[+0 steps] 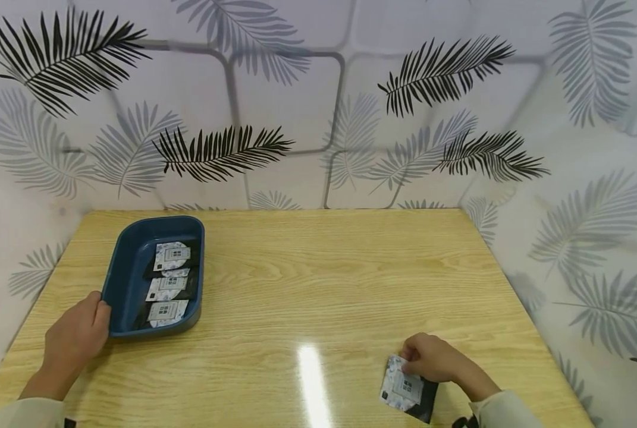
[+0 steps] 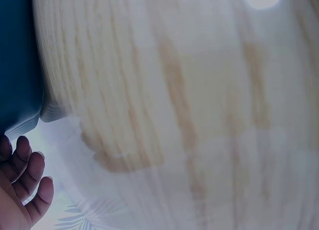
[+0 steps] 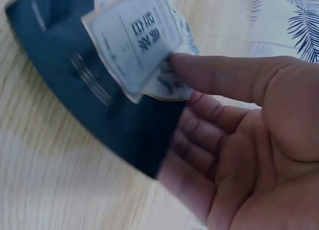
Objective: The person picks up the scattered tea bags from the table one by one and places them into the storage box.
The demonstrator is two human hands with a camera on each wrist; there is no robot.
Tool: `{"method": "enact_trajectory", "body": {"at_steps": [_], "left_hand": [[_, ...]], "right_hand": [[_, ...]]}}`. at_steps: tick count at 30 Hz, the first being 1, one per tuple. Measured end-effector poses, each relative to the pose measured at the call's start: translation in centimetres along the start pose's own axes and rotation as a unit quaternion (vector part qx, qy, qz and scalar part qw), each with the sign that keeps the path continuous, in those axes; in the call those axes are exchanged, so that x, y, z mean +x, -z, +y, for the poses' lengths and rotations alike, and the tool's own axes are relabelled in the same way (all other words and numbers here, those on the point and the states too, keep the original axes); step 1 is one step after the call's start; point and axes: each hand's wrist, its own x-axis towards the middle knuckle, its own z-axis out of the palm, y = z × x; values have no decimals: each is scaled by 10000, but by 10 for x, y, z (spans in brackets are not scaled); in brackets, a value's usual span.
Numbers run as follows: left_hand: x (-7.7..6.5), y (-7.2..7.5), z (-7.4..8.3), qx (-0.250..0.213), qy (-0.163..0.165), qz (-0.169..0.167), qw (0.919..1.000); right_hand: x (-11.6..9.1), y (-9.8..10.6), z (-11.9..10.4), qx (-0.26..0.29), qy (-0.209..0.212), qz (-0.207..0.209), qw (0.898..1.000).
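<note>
A dark blue rectangular bin is at the left of the table, its near end seeming raised. My left hand grips its left rim near the front corner. In the left wrist view, that hand's curled fingers show beside the bin's wall. Three flat black-and-white packets lie in a column inside the bin. At the front right, my right hand pinches a similar packet by one edge. In the right wrist view, the thumb presses on the packet's printed white side, with fingers behind it.
The light wood table extends between the two hands, with a bright glare strip near its front. Behind it and along both sides hangs a pale covering printed with feather-like leaves.
</note>
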Motion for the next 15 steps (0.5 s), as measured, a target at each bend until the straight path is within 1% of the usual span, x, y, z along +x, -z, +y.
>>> {"method": "enact_trajectory", "body": {"at_steps": [3,6,10,15], "left_hand": [[1,1,0,6,-3,14,10000],[2,1,1,3,-32,94,10000],[2,1,2,-28,-38,126,9999],[0,0,1,-43,50,9,10000]], "right_hand": [[4,3,-3,153,322,-71,9993],[10,7,-10,108,521,25,9986],[16,12,-22,-163,661,364,9970],[21,17,-35,-465,690,842,9930]]}}
